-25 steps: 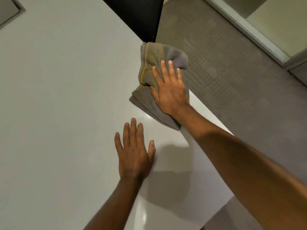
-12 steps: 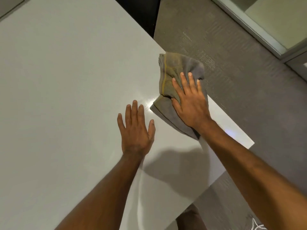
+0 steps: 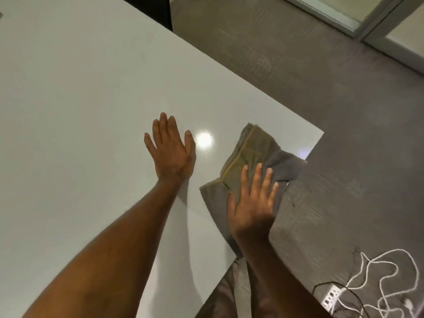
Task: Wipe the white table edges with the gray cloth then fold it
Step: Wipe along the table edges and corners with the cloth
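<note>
The gray cloth (image 3: 249,154), bunched and showing a yellow-stitched hem, lies on the right edge of the white table (image 3: 91,92), close to the table's near right corner, with part of it hanging over the edge. My right hand (image 3: 252,203) presses flat on the cloth's near part, fingers spread. My left hand (image 3: 171,150) lies flat and empty on the tabletop, a little to the left of the cloth and apart from it.
Gray carpet (image 3: 344,111) lies beyond the table's right edge. A white cord (image 3: 390,278) and a power strip (image 3: 330,299) sit on the floor at the lower right. A window frame (image 3: 358,24) runs along the upper right.
My right hand has slid the cloth along the table's right edge toward me, down to the near corner. My left hand has stayed flat on the table.
</note>
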